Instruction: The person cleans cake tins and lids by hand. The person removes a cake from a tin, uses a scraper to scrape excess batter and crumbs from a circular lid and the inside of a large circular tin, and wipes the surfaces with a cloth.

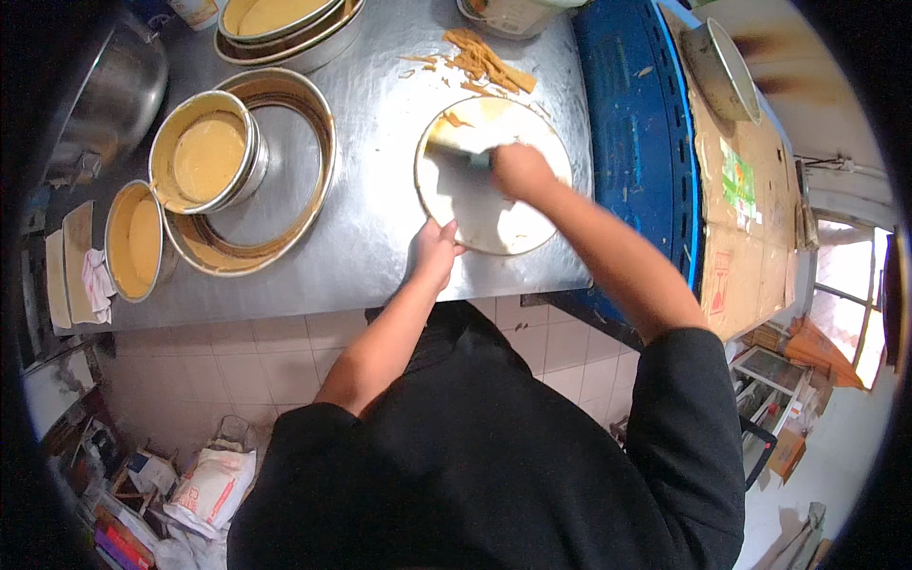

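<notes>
A round, pale metal pan base (474, 214) with a thin rim lies on the steel table in front of me. My left hand (436, 251) grips its near-left edge, thumb on top. Over the middle of the disc my right hand (524, 172) is closed around a small flat scraper (480, 159), mostly hidden by the fist and blurred. Brown residue (456, 121) clings near the far rim of the disc. Just beyond it, peeled brown cake scraps (488, 63) are heaped on the table.
Left on the steel table (370, 185) are a large cake ring (324, 135), stacked small pans (206, 157), an upright-tilted pan (135, 239) and more stacked pans (285, 43). A steel bowl (117, 92) stands far left. A blue cabinet (627, 128) and cardboard (741, 214) border the right.
</notes>
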Demonstrator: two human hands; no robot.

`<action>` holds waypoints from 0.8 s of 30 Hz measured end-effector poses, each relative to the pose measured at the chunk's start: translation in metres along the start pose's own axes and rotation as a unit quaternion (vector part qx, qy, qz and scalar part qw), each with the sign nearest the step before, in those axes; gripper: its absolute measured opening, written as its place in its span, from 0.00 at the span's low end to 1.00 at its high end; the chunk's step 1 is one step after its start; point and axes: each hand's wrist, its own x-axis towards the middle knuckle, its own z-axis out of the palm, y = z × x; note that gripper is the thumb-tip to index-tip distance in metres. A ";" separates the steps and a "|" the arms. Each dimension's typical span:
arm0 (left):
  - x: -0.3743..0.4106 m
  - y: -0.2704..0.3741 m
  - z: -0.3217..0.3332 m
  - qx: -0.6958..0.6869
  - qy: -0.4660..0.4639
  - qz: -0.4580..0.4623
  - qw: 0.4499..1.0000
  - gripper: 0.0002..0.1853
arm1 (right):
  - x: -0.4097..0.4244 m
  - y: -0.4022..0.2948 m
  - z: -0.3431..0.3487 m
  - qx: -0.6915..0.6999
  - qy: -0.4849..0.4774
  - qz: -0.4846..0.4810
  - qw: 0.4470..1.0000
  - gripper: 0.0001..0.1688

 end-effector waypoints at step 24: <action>0.002 -0.003 0.008 0.025 0.001 0.027 0.999 0.14 | 0.033 0.043 -0.017 0.047 0.071 0.114 0.990 0.12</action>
